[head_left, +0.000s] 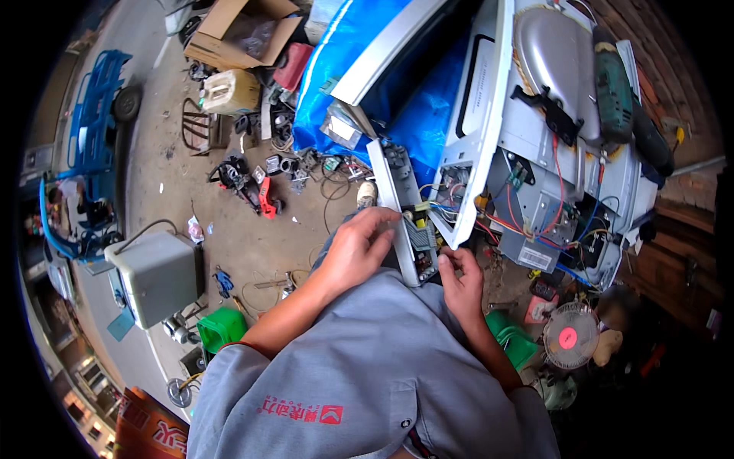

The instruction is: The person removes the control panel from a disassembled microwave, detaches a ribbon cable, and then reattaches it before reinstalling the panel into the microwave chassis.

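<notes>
Before my lap a long white control panel (403, 256) stands tilted, its inner side showing a circuit board (423, 239) with grey and yellow parts. My left hand (353, 251) grips the panel's left edge, fingers bent over it. Close to the lower end of the board, my right hand (462, 283) is closed, thumb against curled fingers; what they hold, if anything, is hidden. Coloured wires (447, 205) run from the board to the opened white appliance (480, 172), which looks like a microwave oven.
A green power drill (612, 96) lies on the appliance's metal casing. Blue sheeting (321, 107) lies beyond. On the left are loose parts, a red-handled tool (266, 199), a cream jerrycan (231, 92), a cardboard box (222, 38) and a grey cabinet (157, 275). A fan (569, 356) sits at right.
</notes>
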Available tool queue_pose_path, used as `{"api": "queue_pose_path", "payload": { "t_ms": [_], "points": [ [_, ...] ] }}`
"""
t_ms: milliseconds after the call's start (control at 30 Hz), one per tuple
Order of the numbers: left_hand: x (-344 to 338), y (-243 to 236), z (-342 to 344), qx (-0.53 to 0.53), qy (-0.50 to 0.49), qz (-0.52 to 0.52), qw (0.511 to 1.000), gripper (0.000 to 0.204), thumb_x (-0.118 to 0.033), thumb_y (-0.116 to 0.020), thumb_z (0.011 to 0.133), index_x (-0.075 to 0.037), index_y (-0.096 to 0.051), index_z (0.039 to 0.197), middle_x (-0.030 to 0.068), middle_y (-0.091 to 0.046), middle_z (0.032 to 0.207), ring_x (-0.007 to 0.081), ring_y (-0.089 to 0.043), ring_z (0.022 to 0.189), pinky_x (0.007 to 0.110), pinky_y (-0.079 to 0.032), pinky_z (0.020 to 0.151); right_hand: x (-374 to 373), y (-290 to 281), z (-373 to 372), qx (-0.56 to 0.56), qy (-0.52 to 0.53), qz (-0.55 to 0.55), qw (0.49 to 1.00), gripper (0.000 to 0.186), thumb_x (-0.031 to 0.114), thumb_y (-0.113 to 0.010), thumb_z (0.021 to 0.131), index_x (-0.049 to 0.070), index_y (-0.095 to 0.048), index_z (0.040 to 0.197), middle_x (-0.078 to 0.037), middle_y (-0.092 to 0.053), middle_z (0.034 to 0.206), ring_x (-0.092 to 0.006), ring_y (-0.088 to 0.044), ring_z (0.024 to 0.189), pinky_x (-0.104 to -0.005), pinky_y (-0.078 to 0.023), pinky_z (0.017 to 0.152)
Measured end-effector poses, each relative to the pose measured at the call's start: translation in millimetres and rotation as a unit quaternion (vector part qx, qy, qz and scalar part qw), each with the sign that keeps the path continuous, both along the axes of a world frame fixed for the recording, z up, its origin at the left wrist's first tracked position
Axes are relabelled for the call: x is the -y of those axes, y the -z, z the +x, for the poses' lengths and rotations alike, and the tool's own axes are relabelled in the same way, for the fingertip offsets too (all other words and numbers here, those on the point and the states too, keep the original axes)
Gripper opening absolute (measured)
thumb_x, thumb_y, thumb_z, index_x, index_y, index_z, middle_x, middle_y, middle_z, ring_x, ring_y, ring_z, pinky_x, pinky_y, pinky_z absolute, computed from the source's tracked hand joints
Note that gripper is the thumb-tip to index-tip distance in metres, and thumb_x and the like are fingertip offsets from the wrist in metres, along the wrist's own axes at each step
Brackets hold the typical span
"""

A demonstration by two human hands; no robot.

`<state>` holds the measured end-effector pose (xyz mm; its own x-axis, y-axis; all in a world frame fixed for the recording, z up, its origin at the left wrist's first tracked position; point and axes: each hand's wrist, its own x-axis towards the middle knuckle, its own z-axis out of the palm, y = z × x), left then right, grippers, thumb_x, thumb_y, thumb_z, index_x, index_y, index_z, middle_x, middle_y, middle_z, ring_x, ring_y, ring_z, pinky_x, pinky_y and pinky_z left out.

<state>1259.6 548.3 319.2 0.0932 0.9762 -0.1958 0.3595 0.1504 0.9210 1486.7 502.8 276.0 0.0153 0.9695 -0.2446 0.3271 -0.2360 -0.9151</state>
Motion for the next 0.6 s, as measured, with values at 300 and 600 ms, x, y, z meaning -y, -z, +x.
{"api": "queue_pose_path", "payload": {
  "t_ms": [300,600],
  "points": [
    [-26,-4,10,-0.041,0.172,0.059,0.983,0.031,-0.003,-0.065,0.084,-0.003,-0.061,0.115,0.0121,-0.065,0.106,0.0257,-0.061,0.069,0.034,-0.050,0.063,-2,2,-34,-0.216,0.034,-0.043,0.975,0.025,0.011,-0.066,0.093,-0.003,-0.060,0.113,-0.003,-0.065,0.089,-0.0070,-0.058,0.073,-0.0234,-0.048,0.067],
    [-52,15,4,0.110,0.190,-0.157,0.963,0.013,-0.002,-0.063,0.092,0.005,-0.067,0.102,0.0022,-0.067,0.090,0.0060,-0.060,0.081,0.022,-0.049,0.071,-19,-10,-41,-0.238,0.090,-0.057,0.966,0.017,0.011,-0.059,0.097,-0.003,-0.061,0.107,-0.001,-0.065,0.083,-0.0054,-0.058,0.069,-0.0200,-0.047,0.062]
  ]
}}
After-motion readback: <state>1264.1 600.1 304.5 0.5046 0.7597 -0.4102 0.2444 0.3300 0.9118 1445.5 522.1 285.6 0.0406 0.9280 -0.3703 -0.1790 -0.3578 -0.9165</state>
